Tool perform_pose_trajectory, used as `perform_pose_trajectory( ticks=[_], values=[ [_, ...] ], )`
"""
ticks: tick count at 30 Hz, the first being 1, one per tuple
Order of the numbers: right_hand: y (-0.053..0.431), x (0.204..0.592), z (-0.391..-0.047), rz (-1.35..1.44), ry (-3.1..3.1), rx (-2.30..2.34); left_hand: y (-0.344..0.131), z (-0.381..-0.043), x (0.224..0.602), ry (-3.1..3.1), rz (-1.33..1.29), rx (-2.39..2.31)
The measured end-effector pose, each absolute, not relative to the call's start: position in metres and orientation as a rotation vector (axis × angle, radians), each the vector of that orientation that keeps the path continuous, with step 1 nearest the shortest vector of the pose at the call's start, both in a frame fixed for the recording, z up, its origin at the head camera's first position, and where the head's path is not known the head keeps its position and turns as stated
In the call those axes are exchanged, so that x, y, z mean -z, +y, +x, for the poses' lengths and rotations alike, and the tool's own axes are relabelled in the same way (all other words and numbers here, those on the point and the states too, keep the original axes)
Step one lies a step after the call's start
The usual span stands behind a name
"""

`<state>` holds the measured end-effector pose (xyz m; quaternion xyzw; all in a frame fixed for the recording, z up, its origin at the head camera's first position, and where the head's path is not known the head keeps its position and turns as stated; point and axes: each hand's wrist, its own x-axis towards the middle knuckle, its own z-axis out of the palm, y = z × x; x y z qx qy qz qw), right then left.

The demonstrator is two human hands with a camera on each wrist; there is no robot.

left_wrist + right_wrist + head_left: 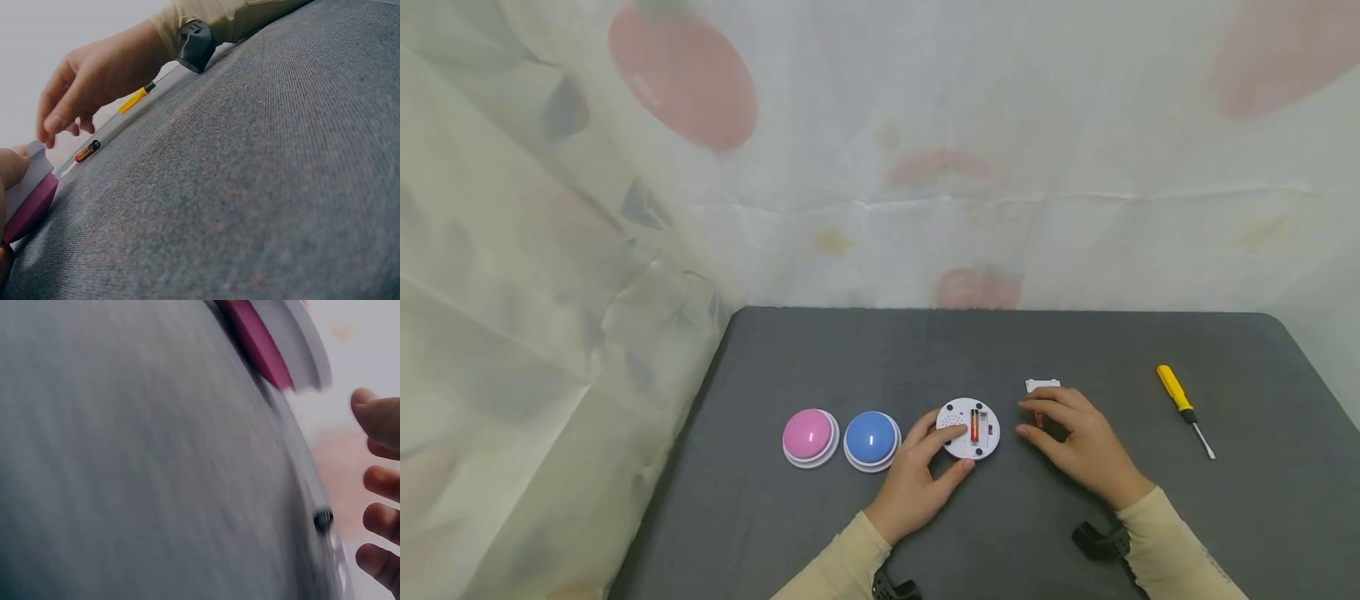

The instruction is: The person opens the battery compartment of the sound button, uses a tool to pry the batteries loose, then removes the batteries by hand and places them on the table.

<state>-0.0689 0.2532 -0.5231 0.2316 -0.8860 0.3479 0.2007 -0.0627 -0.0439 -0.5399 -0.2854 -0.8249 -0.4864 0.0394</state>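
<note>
My left hand [917, 479] holds a round white buzzer button [957, 410] upside down, the index finger across its base and the thumb at its near edge. Its pink cap [32, 209] faces downward in the left wrist view. One orange-and-black battery [975, 427] lies in the uncovered compartment, beside a vacant slot. My right hand [1086, 446] hovers to the right with fingers loosely bent and holding nothing. Below those fingers a loose battery [87, 151] rests on the table, apart from them. A white battery cover [1042, 384] lies just beyond, partly hidden by the hand.
A pink-capped buzzer [807, 435] and a blue-capped buzzer [870, 438] stand upright left of my left hand. At the right lies a yellow-handled screwdriver [1176, 390]. The dark grey table [850, 350] meets a printed curtain [850, 167] along its back edge.
</note>
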Motion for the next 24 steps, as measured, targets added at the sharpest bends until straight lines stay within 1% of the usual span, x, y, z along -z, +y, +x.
perform_pose_trajectory(
  ticks=[7, 13, 17, 24],
  values=[
    [0.222, 0.515, -0.069, 0.727, -2.476, -1.050, -0.047, -0.063, 0.540, -2.528, -0.881, 1.490],
    [0.199, 0.509, -0.073, 0.832, -2.457, -1.022, -0.048, -0.064, 0.540, -2.524, -0.879, 1.504],
    [0.193, 0.507, -0.074, 0.877, -2.416, -0.926, -0.047, -0.063, 0.541, -2.506, -0.896, 1.510],
    [0.189, 0.507, -0.072, 0.868, -2.406, -0.886, -0.045, -0.061, 0.540, -2.517, -0.889, 1.508]
  ],
)
